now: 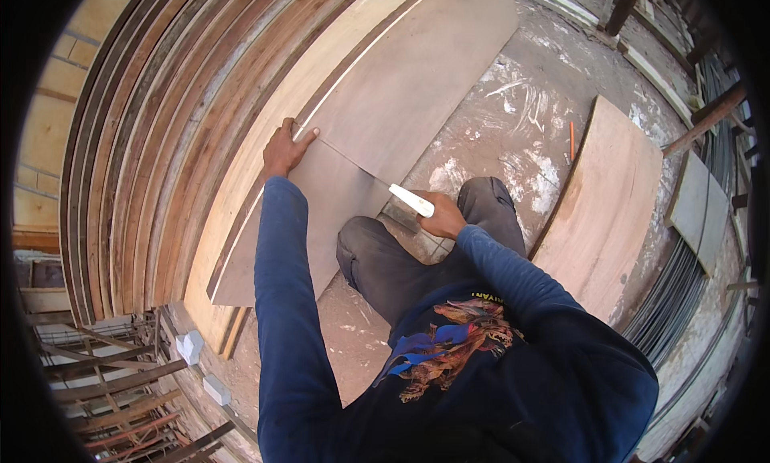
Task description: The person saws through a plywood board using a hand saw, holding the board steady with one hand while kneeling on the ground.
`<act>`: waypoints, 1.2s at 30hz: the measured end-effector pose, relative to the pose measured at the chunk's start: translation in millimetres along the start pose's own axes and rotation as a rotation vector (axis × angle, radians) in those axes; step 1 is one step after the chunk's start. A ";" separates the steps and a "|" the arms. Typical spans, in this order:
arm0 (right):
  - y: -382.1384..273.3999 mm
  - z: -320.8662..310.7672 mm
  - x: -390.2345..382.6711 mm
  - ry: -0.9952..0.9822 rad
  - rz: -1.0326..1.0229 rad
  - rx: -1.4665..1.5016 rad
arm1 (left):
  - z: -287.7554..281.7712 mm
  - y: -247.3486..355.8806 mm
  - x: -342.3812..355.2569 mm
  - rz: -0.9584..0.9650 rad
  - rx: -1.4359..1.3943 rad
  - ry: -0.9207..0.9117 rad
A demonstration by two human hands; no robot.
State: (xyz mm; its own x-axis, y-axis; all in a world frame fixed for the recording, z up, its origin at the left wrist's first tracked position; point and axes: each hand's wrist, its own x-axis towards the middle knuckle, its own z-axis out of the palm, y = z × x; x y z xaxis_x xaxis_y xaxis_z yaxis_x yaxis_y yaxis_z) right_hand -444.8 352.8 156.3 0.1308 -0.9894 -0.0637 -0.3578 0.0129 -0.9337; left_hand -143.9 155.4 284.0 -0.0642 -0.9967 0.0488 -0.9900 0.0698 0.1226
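Observation:
A white-handled handsaw (411, 199) is in my right hand (443, 214), its fingers closed round the handle. The thin blade, seen nearly edge-on, runs up and left across a grey-brown plywood sheet (409, 70). My left hand (287, 149) rests at the sheet's left edge, close to the far end of the blade line, thumb and fingers apart. Lighter plywood (277, 114) lies beneath the sheet and juts out on the left. My knees are bent beside the sheet's right edge. How deep the blade sits in the wood cannot be made out.
A tall row of curved-looking timber boards (168, 142) stands on the left. To the right lie a loose plywood piece (605, 198), a thin orange stick (572, 141) and a bundle of metal rods (670, 303). White blocks (189, 347) sit at lower left.

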 end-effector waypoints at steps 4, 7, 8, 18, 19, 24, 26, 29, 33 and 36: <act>-5.1 2.1 0.3 -0.040 -0.002 -0.033 | 4.1 -9.4 15.3 0.014 -0.019 -0.002; 0.0 3.6 -6.3 -0.062 0.003 -0.031 | 4.6 7.2 16.3 -0.038 0.020 -0.073; -2.0 3.0 -12.3 -0.073 -0.014 -0.013 | 4.1 14.3 11.7 -0.068 0.035 -0.075; -8.6 10.9 -10.8 0.028 -0.050 -0.009 | 0.2 16.5 12.6 -0.105 0.145 -0.126; -7.1 9.9 -9.5 0.014 -0.045 -0.040 | 0.7 16.5 12.7 -0.114 0.126 -0.124; 0.2 12.0 -9.6 0.027 -0.033 -0.030 | 3.0 13.9 15.6 -0.132 0.103 -0.101; -1.3 9.3 -8.7 0.036 -0.035 -0.021 | 0.5 18.6 16.4 -0.092 0.052 -0.089; -9.9 5.3 -8.1 -0.033 -0.051 -0.024 | 0.4 11.2 14.0 -0.093 0.104 -0.088; -0.5 -1.6 -19.3 -0.054 -0.027 -0.008 | 0.4 20.9 18.4 -0.134 0.076 -0.091; -3.5 -18.5 -41.7 -0.037 -0.023 0.007 | -0.2 20.2 24.5 -0.135 0.084 -0.097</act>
State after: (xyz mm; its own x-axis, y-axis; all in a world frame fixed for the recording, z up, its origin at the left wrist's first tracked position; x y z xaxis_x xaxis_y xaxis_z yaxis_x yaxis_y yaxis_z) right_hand -466.1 391.4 168.7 0.1729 -0.9834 -0.0552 -0.3474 -0.0084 -0.9377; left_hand -165.5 132.4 287.9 0.0622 -0.9963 -0.0593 -0.9972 -0.0645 0.0379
